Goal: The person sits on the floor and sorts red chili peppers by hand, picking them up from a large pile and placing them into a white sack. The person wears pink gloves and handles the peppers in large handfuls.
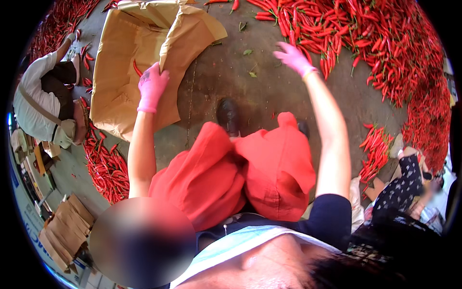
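My left hand [153, 86], in a pink glove, grips the edge of a brown paper liner [195, 39] that forms an open-topped container on the floor. One red chili pepper [137, 68] shows beside that hand, over the liner's inside; whether the fingers touch it I cannot tell. My right hand [295, 60], gloved in pink too, reaches out over the floor with its fingers spread and nothing seen in them. Close beyond it lies the edge of a large heap of red chili peppers [335, 32].
Smaller chili piles lie at left [108, 173] and right [375, 151]. A person [39, 97] bends down at the far left; another person [400, 184] sits at the lower right. Flattened brown cardboard [66, 231] stands at the lower left. Leaves litter the concrete floor [223, 72].
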The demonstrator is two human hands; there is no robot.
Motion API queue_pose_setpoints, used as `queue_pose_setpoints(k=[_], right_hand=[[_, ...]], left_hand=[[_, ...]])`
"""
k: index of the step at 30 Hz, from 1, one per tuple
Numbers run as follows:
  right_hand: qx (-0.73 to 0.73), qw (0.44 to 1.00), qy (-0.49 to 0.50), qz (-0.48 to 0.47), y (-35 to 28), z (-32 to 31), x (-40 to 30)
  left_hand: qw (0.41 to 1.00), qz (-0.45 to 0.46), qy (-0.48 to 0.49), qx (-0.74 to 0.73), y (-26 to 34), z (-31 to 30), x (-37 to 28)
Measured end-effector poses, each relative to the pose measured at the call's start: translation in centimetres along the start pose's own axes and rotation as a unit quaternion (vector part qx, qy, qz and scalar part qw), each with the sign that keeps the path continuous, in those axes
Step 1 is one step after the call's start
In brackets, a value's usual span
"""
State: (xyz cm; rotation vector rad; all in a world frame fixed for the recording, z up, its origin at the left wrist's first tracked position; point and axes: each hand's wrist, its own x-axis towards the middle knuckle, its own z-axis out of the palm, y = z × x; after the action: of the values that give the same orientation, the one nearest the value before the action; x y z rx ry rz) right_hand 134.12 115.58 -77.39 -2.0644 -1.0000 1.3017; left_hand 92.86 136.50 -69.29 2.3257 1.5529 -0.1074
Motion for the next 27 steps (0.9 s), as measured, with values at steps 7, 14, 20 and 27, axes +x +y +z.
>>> queue_pose_setpoints(k=[7,14,20,27], right_hand=[[-0.341,0.899,0.176,-0.213,-3.2,9.3,16.8],[-0.333,0.791,-0.150,-0.491,0.8,10.7,4.3],[-0.453,0.850,0.002,-0.269,17.3,2.8,-14.7],[-0.439,0.869,0.222,0.056,17.5,7.8,-32.6]], left_hand=[[0.998,-0.014,0.009,-0.056,2.7,0.3,0.6],[0.998,-0.013,0.040,-0.049,1.2,0.0,-1.1],[0.996,0.048,0.058,-0.039,2.7,0.1,1.2],[0.935,0.239,0.253,-0.064,6.9,-4.6,-3.0]])
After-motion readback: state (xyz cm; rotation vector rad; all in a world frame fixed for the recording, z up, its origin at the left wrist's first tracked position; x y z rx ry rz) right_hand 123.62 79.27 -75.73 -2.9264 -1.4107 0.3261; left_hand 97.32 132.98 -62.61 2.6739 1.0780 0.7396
